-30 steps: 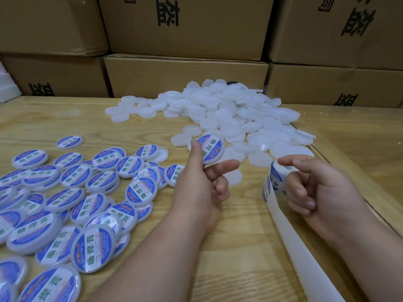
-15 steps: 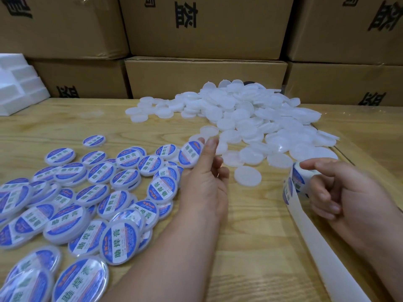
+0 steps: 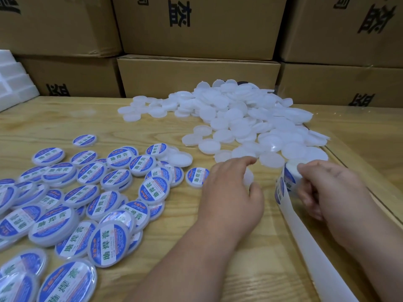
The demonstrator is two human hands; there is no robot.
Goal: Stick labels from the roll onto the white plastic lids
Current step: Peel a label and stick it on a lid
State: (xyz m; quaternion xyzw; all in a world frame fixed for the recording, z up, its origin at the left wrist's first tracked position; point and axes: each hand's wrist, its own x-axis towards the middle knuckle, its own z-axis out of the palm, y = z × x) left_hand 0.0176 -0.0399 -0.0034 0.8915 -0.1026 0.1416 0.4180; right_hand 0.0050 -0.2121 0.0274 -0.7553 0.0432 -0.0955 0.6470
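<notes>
Your left hand [image 3: 231,192] reaches over a bare white lid [image 3: 247,177] at the near edge of the lid pile [image 3: 239,118], fingers loosely spread. Your right hand [image 3: 327,192] grips the label roll [image 3: 287,177], just right of it.

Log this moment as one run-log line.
left hand: reaching over a blank lid, grip unclear | right hand: holds label roll | labelled lids: left | blank pile: ahead

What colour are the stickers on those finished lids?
Blue oval with a white band of green writing, clearest in the head view on the labelled lids.
</notes>
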